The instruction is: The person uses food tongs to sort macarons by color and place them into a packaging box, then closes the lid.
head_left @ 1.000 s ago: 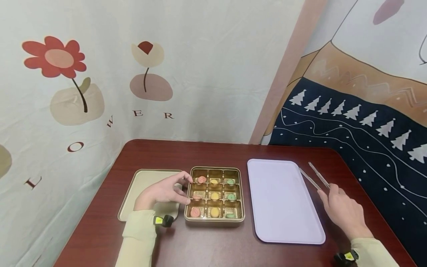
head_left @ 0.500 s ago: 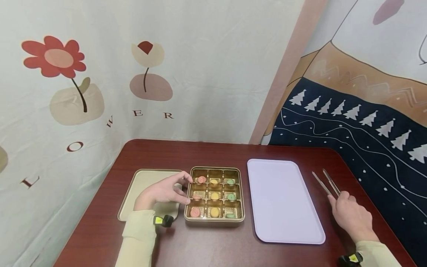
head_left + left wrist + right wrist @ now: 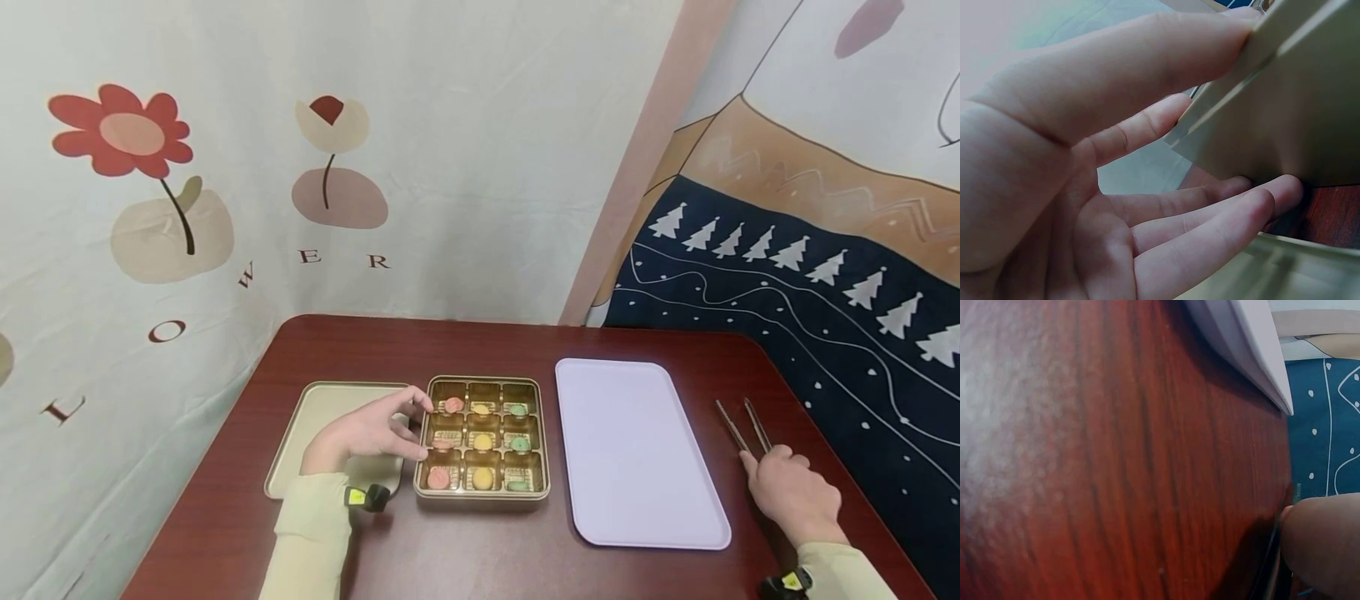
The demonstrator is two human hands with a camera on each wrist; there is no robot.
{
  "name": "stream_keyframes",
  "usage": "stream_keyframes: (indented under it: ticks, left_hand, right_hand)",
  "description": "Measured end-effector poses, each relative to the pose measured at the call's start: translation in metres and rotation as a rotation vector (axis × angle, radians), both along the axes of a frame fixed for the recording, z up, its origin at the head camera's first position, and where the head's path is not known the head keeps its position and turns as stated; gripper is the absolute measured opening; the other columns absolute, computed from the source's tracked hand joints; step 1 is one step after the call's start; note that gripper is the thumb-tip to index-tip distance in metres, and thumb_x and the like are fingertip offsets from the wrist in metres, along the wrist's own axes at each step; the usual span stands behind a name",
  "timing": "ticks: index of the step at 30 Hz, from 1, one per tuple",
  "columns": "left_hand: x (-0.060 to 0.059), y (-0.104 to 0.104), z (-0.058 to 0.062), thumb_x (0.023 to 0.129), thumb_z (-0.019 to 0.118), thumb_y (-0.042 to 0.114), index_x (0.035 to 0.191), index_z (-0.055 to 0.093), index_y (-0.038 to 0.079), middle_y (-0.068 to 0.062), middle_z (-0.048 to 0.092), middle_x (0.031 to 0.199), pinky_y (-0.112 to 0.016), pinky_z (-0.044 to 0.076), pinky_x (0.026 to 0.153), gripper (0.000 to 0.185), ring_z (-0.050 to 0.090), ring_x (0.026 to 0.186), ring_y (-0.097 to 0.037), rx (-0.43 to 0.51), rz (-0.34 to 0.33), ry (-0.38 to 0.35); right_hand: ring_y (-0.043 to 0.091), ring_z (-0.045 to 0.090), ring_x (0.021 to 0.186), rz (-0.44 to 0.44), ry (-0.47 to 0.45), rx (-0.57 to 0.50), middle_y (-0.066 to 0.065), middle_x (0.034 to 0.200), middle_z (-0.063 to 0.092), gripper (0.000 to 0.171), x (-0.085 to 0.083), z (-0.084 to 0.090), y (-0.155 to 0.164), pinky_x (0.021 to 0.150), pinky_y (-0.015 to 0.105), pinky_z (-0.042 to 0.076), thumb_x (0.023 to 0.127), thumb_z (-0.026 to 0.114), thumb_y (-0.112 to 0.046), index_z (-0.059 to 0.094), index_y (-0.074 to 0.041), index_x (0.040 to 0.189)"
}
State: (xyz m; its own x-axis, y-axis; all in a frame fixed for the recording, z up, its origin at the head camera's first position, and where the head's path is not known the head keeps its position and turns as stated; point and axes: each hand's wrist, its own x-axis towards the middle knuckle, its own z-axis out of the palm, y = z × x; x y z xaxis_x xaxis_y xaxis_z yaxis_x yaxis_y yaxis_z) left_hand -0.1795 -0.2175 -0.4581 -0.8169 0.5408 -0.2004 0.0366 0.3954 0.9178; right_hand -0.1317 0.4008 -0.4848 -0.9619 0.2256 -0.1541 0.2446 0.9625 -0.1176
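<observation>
Hands point(image 3: 367, 433) rest on dark red table point(image 3: 465, 342).

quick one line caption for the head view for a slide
Left hand grips the edge of a gold box of nine sweets; right hand holds metal tongs beside a lilac tray.

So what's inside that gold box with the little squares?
The gold box holds nine compartments, each with a small round sweet: pink, yellow and green ones. The left hand holds its left edge. What lies beneath the sweets stays hidden.
</observation>
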Motion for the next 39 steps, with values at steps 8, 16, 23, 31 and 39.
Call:
stream_keyframes:
  ticks: [8, 16, 23, 31, 39]
  left_hand:
    - [0.000, 0.000, 0.001, 0.085, 0.087, 0.008, 0.128, 0.049, 0.009, -0.029, 0.049, 0.135, -0.043, 0.062, 0.083, 0.057, 0.072, 0.103, -0.032, -0.008, 0.005, 0.008]
    - [-0.001, 0.001, -0.002, 0.083, 0.087, 0.005, 0.129, 0.049, 0.005, -0.030, 0.048, 0.135, -0.044, 0.063, 0.082, 0.059, 0.074, 0.098, -0.031, 0.031, -0.014, 0.000]
    - [-0.002, 0.001, 0.000, 0.083, 0.088, 0.008, 0.128, 0.050, 0.008, -0.028, 0.048, 0.134, -0.042, 0.062, 0.081, 0.059, 0.074, 0.100, -0.031, 0.007, 0.000, 0.006]
    - [-0.001, 0.001, 0.000, 0.084, 0.087, 0.004, 0.128, 0.048, 0.006, -0.030, 0.050, 0.133, -0.042, 0.063, 0.081, 0.059, 0.075, 0.096, -0.030, 0.023, -0.012, 0.006]
    - [-0.001, 0.001, -0.001, 0.084, 0.087, 0.004, 0.128, 0.048, 0.005, -0.033, 0.049, 0.134, -0.042, 0.063, 0.081, 0.059, 0.075, 0.096, -0.031, 0.025, -0.011, 0.001]
  right_hand:
    - [0.052, 0.061, 0.072, -0.032, -0.016, -0.007, 0.037, 0.086, 0.050, 0.070, -0.001, -0.001, -0.002, 0.059, 0.064, 0.051, 0.109, 0.041, -0.046, 0.043, 0.024, 0.104]
    - [0.052, 0.061, 0.073, -0.024, -0.024, -0.022, 0.038, 0.090, 0.049, 0.078, 0.003, 0.002, 0.000, 0.059, 0.064, 0.050, 0.110, 0.038, -0.052, 0.043, 0.026, 0.111]
    - [0.057, 0.055, 0.081, -0.023, 0.061, -0.022, 0.044, 0.100, 0.046, 0.075, 0.002, 0.010, 0.001, 0.058, 0.064, 0.049, 0.108, 0.044, -0.052, 0.040, 0.022, 0.120]
    - [0.065, 0.043, 0.107, 0.078, 0.336, -0.072, 0.049, 0.125, 0.041, 0.069, 0.003, 0.011, -0.019, 0.076, 0.077, 0.046, 0.107, 0.054, -0.042, 0.038, 0.014, 0.145]
    - [0.046, 0.061, 0.113, 0.331, 0.572, -0.327, 0.029, 0.131, 0.059, 0.060, -0.004, 0.023, -0.080, 0.091, 0.068, 0.054, 0.103, 0.068, -0.024, 0.046, -0.001, 0.153]
